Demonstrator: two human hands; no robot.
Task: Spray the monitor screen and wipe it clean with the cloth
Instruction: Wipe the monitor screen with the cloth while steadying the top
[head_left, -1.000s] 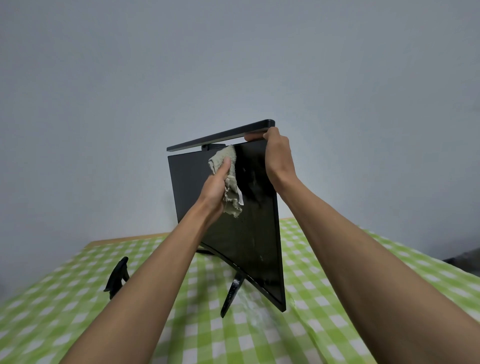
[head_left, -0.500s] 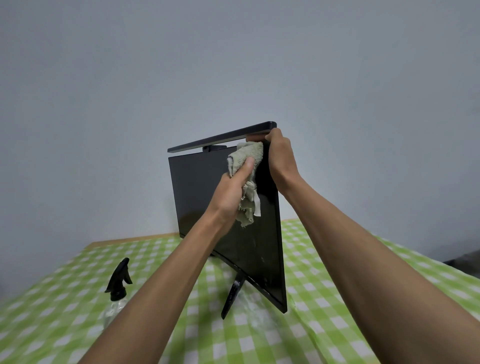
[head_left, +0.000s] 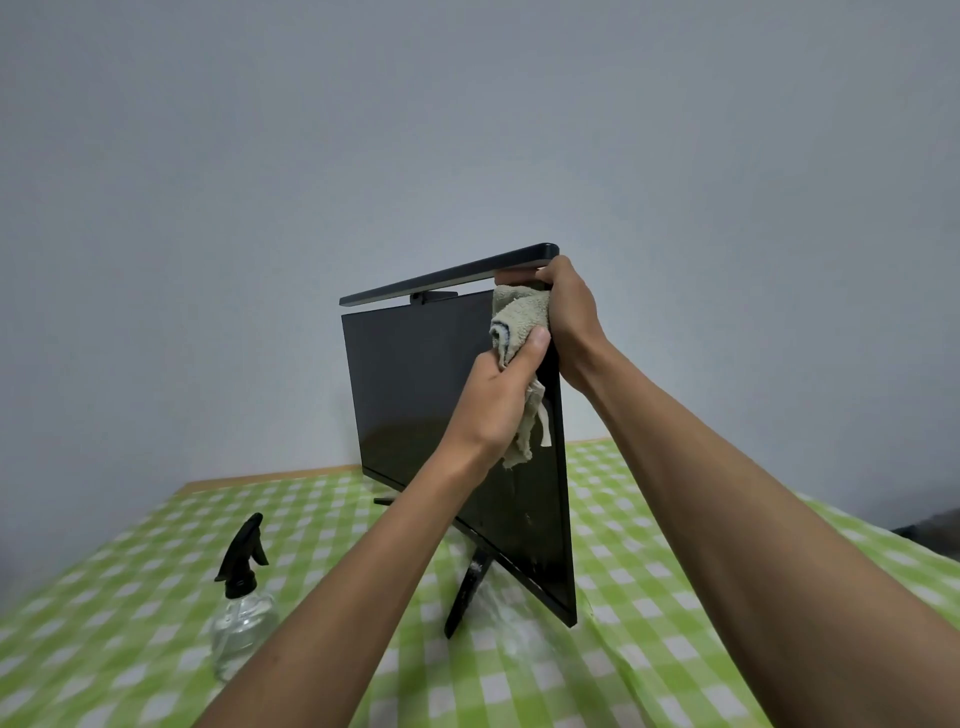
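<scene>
A black monitor stands on a thin stand on the table, its dark screen turned to the left. A black light bar sits along its top edge. My left hand presses a crumpled beige cloth against the screen's upper right corner. My right hand grips the monitor's top right corner from behind. A clear spray bottle with a black trigger head stands on the table at the left, apart from both hands.
The table carries a green and white checked cloth, with a strip of bare wooden edge at the back. A plain grey wall rises close behind the monitor. The monitor's stand leg reaches toward me.
My left hand has slid the cloth to the right and up across the screen, reaching the top right corner. My right hand has kept its hold on the corner.
</scene>
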